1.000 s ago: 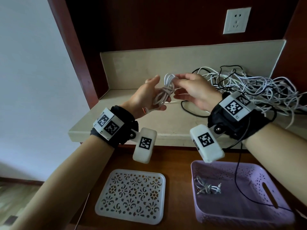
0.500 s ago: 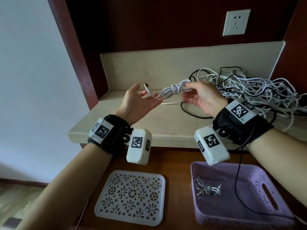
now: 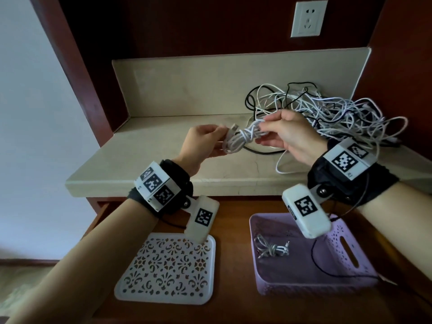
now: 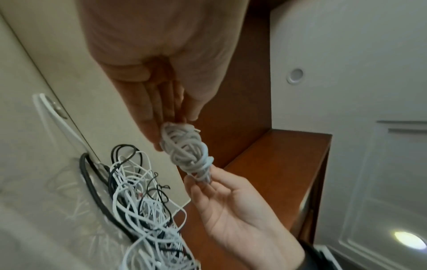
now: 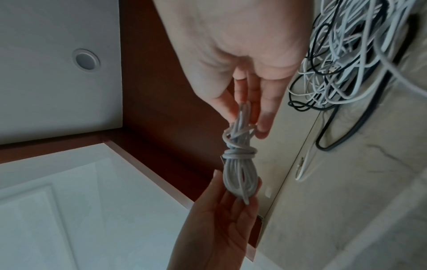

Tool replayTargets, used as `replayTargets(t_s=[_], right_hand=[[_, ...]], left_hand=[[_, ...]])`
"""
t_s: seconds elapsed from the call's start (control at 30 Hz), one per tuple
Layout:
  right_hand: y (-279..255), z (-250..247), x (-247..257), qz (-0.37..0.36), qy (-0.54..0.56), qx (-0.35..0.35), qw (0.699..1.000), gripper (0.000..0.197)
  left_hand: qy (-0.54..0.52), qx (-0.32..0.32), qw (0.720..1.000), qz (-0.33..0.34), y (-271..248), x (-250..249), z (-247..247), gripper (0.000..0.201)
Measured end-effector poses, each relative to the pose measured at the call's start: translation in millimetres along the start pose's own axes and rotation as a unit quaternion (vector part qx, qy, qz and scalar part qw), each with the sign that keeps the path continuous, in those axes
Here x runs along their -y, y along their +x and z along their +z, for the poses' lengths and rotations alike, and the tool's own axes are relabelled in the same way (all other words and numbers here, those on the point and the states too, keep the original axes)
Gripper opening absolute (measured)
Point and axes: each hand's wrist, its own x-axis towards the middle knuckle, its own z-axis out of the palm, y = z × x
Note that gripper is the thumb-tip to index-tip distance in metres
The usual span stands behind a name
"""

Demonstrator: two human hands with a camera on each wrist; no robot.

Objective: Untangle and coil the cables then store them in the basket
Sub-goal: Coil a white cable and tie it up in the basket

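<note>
A pale stone tabletop (image 3: 145, 160) juts from a dark wood-panelled wall, and along its right side sprawls a tangle of white and black cables (image 3: 327, 113). Below it, on a lower wooden surface (image 3: 233, 220), a lilac perforated basket (image 3: 346, 260) holds one small coiled grey cable (image 3: 271, 249) on its floor, with a thin black wire trailing across the basket's right half. To its left, well apart, a white lattice-patterned lid (image 3: 167, 268) lies flat. Above the tabletop, both hands hold a coiled white cable (image 3: 243, 137) between them, off the surface. The left hand (image 3: 201, 146) grips the looped end of the bundle, fingers and thumb closed around it, a metal plug sticking up just beside its fingertips. The right hand (image 3: 289, 134) pinches the opposite end between thumb and fingers, beyond the turns wrapped around the middle of the bundle. Both wrists carry black bands with white marker blocks. A white wall socket (image 3: 308, 18) sits high on the panelling.
</note>
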Motion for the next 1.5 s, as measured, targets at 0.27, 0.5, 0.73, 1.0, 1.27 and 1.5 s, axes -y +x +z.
replayTargets(t_s=[0.27, 0.5, 0.73, 1.0, 1.27, 1.5], right_hand=[[-16.5, -15.0, -16.5, 0.041, 0.001, -0.040, 0.998, 0.016], [-27.6, -25.9, -14.0, 0.067, -0.125, -0.019, 0.990, 0.022], [-35.4, -55.7, 10.8, 0.066, -0.236, -0.019, 0.969, 0.018], [-46.1, -89.3, 2.0, 0.133, -0.571, 0.159, 0.795, 0.019], [-33.9, -104.8, -86.7, 0.185, -0.583, 0.310, 0.728, 0.025], [-15.0, -88.5, -122.4, 0.165, -0.637, 0.383, 0.648, 0.028]], left_hand=[[0.304, 0.121, 0.941, 0.082, -8.4, 17.8, 33.9, 0.023], [0.290, 0.176, 0.939, 0.050, -15.2, 25.6, 52.5, 0.023], [0.179, 0.284, 0.942, 0.016, -20.4, 12.5, 73.8, 0.024], [0.368, 0.367, 0.852, 0.071, -16.2, 30.8, 101.0, 0.028], [0.544, 0.432, 0.719, 0.008, -33.2, 100.6, 102.5, 0.035], [0.604, 0.404, 0.685, 0.047, -35.9, 139.5, 107.0, 0.042]])
